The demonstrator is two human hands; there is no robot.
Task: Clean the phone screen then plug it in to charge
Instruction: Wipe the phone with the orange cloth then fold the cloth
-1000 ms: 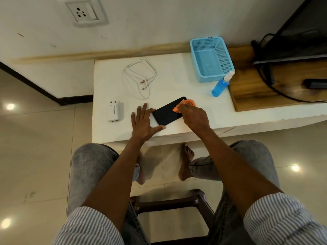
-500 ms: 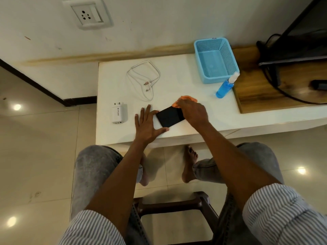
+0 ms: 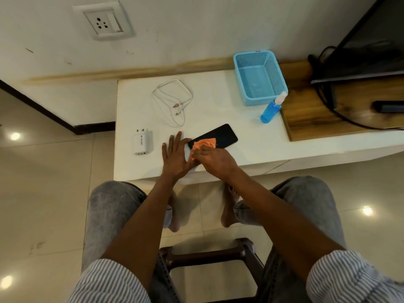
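A black phone lies face up and slanted on the white table. My right hand grips an orange cloth and presses it on the phone's near end. My left hand lies flat on the table with straight fingers, touching the phone's left edge. A coiled white cable lies behind the phone. A white charger adapter rests at the table's left. A wall socket sits on the wall above.
A blue mesh basket stands at the back of the table, with a blue spray bottle lying beside it. A wooden board with black cables and a dark screen is at the right. A stool is under me.
My right hand has drawn the orange cloth from the phone's far end down to its near end. The left hand stays flat beside the phone.
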